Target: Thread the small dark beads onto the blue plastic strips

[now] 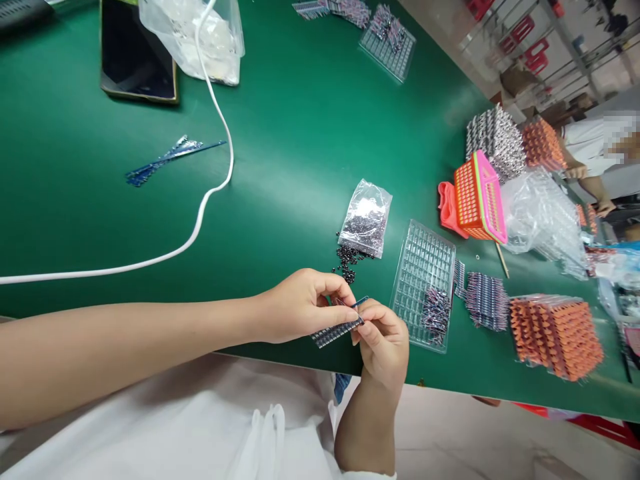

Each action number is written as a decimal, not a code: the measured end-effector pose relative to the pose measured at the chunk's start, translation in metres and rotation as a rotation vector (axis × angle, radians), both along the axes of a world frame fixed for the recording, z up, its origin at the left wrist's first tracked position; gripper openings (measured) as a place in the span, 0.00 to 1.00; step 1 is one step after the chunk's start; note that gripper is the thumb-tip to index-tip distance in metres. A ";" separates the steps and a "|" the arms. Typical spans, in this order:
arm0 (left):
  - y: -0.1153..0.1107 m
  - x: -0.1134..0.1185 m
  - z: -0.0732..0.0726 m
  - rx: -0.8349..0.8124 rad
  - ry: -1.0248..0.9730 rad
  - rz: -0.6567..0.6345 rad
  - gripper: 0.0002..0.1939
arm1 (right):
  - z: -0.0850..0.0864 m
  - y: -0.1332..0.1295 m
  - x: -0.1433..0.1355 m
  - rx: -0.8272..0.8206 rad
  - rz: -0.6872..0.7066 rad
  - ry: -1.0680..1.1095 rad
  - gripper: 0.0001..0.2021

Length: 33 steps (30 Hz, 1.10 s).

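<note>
My left hand (305,307) reaches in from the left, its thumb and fingers pinched on a dark strip (334,333) of small segments. Against its fingertips, my right hand (384,337) pinches the strip's right end, where a thin blue piece (360,302) sticks up. Fine details between the fingertips are too small to tell. Just beyond the hands lie loose dark beads (346,261), beside a clear bag (367,217) of similar beads. To the right of my right hand is a clear compartment tray (417,267) with small dark-and-pink pieces (436,313) in its near part.
A white cable (200,213) curves across the left side, near blue strips (165,160), a phone (137,53) and a plastic bag (215,47). Rightward stand an orange-and-pink basket (473,200), orange stacks (555,333) and plastic bags. A person's arm (593,183) shows at far right.
</note>
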<state>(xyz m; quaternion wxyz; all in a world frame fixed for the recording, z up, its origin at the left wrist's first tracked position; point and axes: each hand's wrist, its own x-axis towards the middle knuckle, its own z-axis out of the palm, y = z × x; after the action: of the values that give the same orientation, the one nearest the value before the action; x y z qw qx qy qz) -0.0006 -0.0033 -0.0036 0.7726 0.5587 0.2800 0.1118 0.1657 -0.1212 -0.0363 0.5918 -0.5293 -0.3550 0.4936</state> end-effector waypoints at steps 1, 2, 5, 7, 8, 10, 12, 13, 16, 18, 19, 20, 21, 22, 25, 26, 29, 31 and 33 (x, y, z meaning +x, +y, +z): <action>0.000 0.000 0.000 -0.002 0.002 0.001 0.11 | 0.000 0.000 0.000 -0.014 0.004 0.001 0.04; 0.000 0.000 0.001 -0.004 0.009 0.001 0.11 | 0.000 0.000 0.000 -0.027 0.004 -0.002 0.05; 0.001 0.000 0.000 -0.008 0.038 0.001 0.11 | 0.000 0.000 0.000 -0.049 0.002 -0.023 0.07; 0.000 -0.001 0.000 -0.009 0.040 0.002 0.12 | 0.000 0.001 0.000 -0.040 0.008 -0.018 0.06; 0.000 -0.001 0.000 -0.007 0.036 0.004 0.11 | 0.000 0.001 0.000 -0.035 0.013 -0.015 0.05; 0.000 -0.001 0.000 0.006 0.028 0.014 0.11 | 0.000 0.001 0.001 -0.030 0.016 -0.020 0.05; 0.000 -0.001 0.000 0.019 0.028 0.021 0.11 | 0.001 0.001 0.001 -0.035 0.013 -0.035 0.06; 0.000 -0.001 0.000 0.021 0.032 0.021 0.11 | 0.001 0.001 0.001 -0.037 0.010 -0.042 0.06; 0.000 -0.001 0.000 0.026 0.044 0.015 0.11 | 0.002 0.002 0.000 -0.043 0.008 -0.047 0.06; 0.001 -0.001 0.001 0.048 0.047 0.012 0.10 | 0.002 0.001 0.000 -0.048 0.014 -0.036 0.06; 0.001 -0.001 0.002 0.060 0.050 0.011 0.10 | 0.001 0.001 0.000 -0.049 0.018 -0.024 0.05; 0.002 -0.001 0.003 0.072 0.054 0.008 0.10 | 0.001 0.001 0.001 -0.051 0.022 -0.013 0.05; 0.002 -0.001 0.003 0.082 0.056 0.003 0.10 | 0.001 0.001 0.001 -0.053 0.024 -0.006 0.04; 0.002 -0.001 0.004 0.090 0.055 -0.002 0.09 | 0.001 0.001 0.001 -0.059 0.024 -0.004 0.04; 0.003 -0.001 0.004 0.103 0.044 -0.015 0.08 | 0.000 0.000 0.003 -0.090 0.030 -0.014 0.07; 0.004 -0.001 0.004 0.102 0.044 -0.018 0.08 | 0.000 0.000 0.003 -0.098 0.034 -0.015 0.07; 0.004 0.000 0.004 0.090 0.052 -0.031 0.08 | 0.000 -0.001 0.004 -0.112 0.038 -0.006 0.08; 0.003 0.000 0.004 0.077 0.053 -0.039 0.08 | -0.001 -0.001 0.005 -0.119 0.033 0.001 0.08; 0.004 0.000 0.004 0.074 0.053 -0.046 0.08 | -0.001 -0.001 0.005 -0.127 0.031 0.009 0.08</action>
<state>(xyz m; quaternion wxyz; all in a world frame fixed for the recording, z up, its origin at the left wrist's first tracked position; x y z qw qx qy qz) -0.0009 0.0002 0.0000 0.7463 0.5957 0.2831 0.0897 0.1703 -0.1224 -0.0372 0.5510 -0.5579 -0.3285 0.5266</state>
